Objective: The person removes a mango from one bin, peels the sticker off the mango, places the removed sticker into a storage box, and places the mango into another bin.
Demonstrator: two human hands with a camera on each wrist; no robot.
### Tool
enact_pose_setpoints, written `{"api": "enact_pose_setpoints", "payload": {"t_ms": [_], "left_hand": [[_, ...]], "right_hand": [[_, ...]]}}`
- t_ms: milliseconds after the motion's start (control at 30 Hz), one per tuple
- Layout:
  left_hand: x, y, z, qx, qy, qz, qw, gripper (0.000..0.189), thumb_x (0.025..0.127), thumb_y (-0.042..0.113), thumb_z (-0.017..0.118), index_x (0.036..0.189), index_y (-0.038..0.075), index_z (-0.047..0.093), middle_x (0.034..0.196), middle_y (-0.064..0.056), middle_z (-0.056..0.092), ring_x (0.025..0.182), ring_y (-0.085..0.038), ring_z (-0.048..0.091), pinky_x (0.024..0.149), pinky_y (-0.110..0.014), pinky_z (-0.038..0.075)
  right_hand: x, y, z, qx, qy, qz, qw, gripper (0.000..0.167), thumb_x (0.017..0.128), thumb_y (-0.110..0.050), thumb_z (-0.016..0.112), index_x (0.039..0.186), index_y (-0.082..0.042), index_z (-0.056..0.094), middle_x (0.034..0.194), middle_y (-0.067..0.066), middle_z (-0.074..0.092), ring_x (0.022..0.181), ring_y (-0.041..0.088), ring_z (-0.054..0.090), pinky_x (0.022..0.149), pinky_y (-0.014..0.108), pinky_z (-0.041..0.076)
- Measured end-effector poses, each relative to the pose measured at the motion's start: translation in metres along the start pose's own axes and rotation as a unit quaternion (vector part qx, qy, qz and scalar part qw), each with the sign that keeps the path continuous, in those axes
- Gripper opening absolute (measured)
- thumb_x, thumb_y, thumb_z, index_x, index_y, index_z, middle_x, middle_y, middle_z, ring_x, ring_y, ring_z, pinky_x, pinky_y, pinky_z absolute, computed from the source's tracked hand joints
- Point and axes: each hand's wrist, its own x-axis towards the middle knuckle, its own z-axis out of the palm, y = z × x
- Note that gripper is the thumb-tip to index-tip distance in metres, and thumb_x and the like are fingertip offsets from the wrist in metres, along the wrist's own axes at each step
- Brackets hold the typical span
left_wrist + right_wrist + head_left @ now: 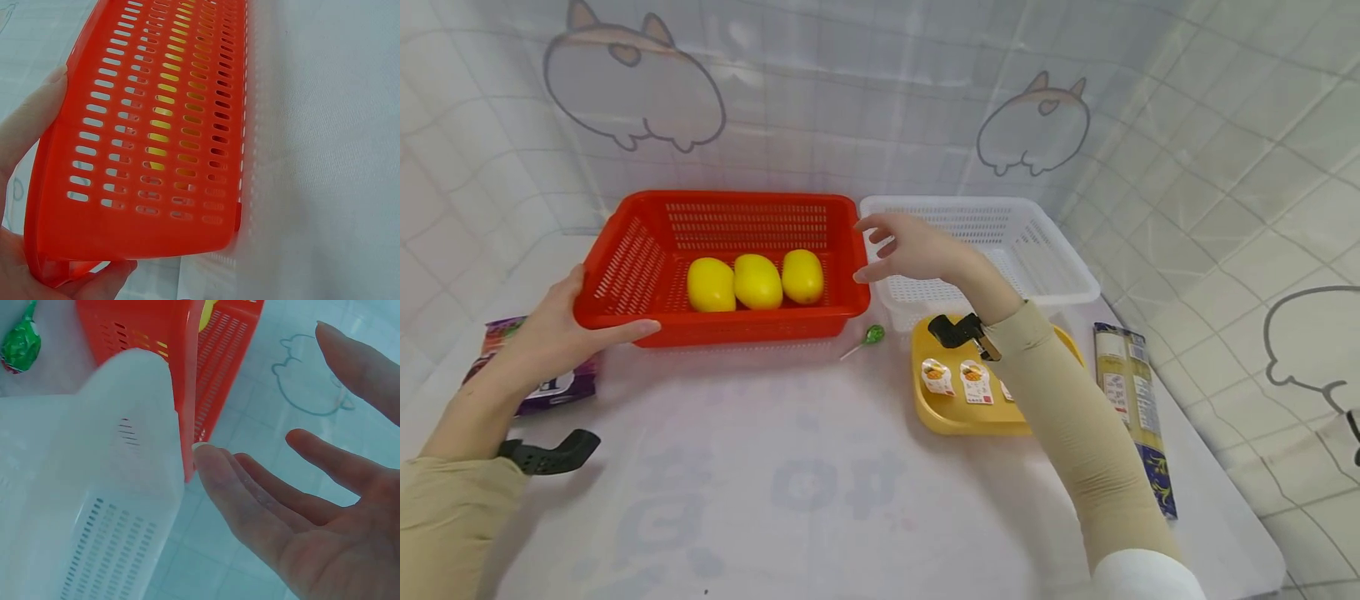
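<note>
A red plastic basket (737,327) with slotted walls holds three yellow mangoes (757,282) side by side. My left hand (542,342) grips its front left corner; the thumb lies along the front rim, and in the left wrist view fingertips (115,278) curl under the rim. At the basket's right end is my right hand (910,246), fingers loosely bent and apart, with nothing held. In the right wrist view one fingertip (203,450) is right by the red rim; whether it touches, I cannot tell.
Right of the red basket stands a white slotted basket (1067,292). A yellow tray (955,423) with stickers sits below my right forearm. A green-wrapped lollipop (873,334) lies in front of the baskets. Flat packets (1127,383) lie far right; a purple bag (561,392) is at left.
</note>
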Motion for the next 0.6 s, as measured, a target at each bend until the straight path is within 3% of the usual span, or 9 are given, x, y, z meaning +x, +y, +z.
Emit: {"api": "enact_pose_setpoints", "payload": {"t_ms": [233,600], "left_hand": [[0.000,0.001,0.000,0.009,0.002,0.003,1.0000,0.090,0.089,0.037,0.076,0.156,0.014,0.021,0.137,-0.011,0.045,0.098,-0.002,0.050,0.067,-0.012,0.051],[0.000,0.002,0.000,0.015,-0.002,-0.007,0.9999,0.095,0.089,0.040,0.075,0.158,0.013,0.017,0.141,-0.015,0.043,0.101,-0.006,0.046,0.066,-0.012,0.050]], "right_hand": [[-0.029,0.015,0.005,-0.011,0.016,-0.005,0.9998,0.068,0.088,-0.032,0.075,0.148,-0.019,0.045,0.146,0.006,0.050,0.125,0.024,0.054,0.095,0.040,0.056],[-0.073,0.041,0.013,0.028,0.044,0.001,0.9987,0.066,0.091,-0.035,0.073,0.149,-0.019,0.046,0.150,0.004,0.047,0.132,0.026,0.050,0.108,0.044,0.047]]}}
